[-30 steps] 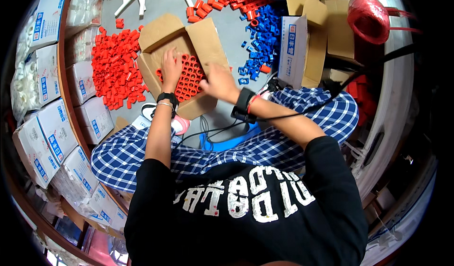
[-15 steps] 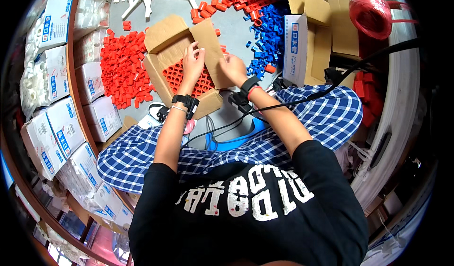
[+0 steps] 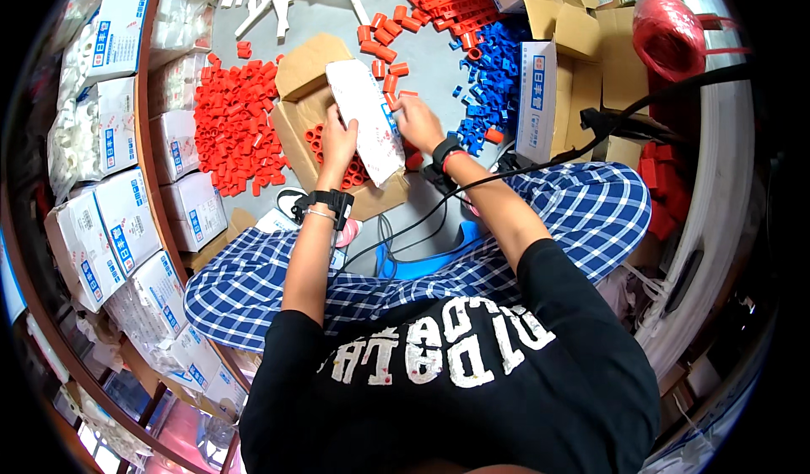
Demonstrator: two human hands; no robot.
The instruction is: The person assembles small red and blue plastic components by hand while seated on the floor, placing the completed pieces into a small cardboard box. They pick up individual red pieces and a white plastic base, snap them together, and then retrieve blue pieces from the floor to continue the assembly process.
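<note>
A cardboard box (image 3: 291, 141) stands in front of me on the floor, holding rows of red pipe fittings (image 3: 354, 170). One of its long flaps (image 3: 367, 120) is folded inward, white printed face up, and hides part of the fittings. My left hand (image 3: 339, 143) grips the flap's left edge, thumb and fingers closed on it. Closed at the opposite edge is my right hand (image 3: 418, 125), its fingertips against the flap. The far short flap (image 3: 312, 65) stands up, brown side showing.
Loose red fittings (image 3: 240, 124) lie heaped left of the box. Blue clips (image 3: 489, 86), larger red couplings (image 3: 384, 35) and white pipes (image 3: 270, 6) lie beyond. An open carton (image 3: 536, 103) stands at right; stacked boxes (image 3: 118, 221) line the left. A black cable (image 3: 523, 169) crosses my right forearm.
The long flap has swung inward over the fittings, so its white outer face shows instead of brown. My left hand has drawn back to its edge. The whole view has shifted slightly.
</note>
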